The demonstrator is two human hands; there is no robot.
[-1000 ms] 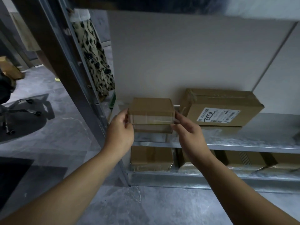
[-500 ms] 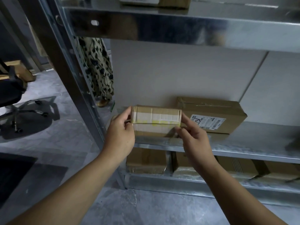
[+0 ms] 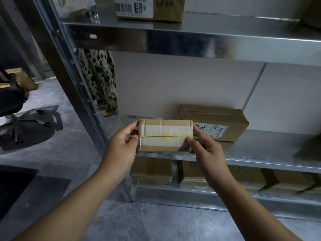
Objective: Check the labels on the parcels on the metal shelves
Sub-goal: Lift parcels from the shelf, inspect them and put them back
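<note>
I have the small parcel [image 3: 165, 136] pinched by its two short ends. The left grip [image 3: 121, 146] has thumb and fingertips curled round the left end, and the right grip [image 3: 206, 150] does the same on the right end. The box spans the gap between them, with its long taped face turned toward me. It sits at the front left corner of the middle shelf [image 3: 260, 159], right at the front edge. I cannot tell whether its underside touches the metal or hangs just above it.

I judge it light, since fingertips alone carry it. The cardboard looks stiff and keeps its corners square. The pale tape across the face looks slick, so I would keep my hold on the bare cardboard ends rather than on the tape.

This face shows only tape and faint yellow print, with no shipping label, so I would expect to turn the box to find one.

Just behind and to the right lies a larger parcel [image 3: 217, 119], its white label [image 3: 210, 130] partly hidden by my right fingers.
</note>
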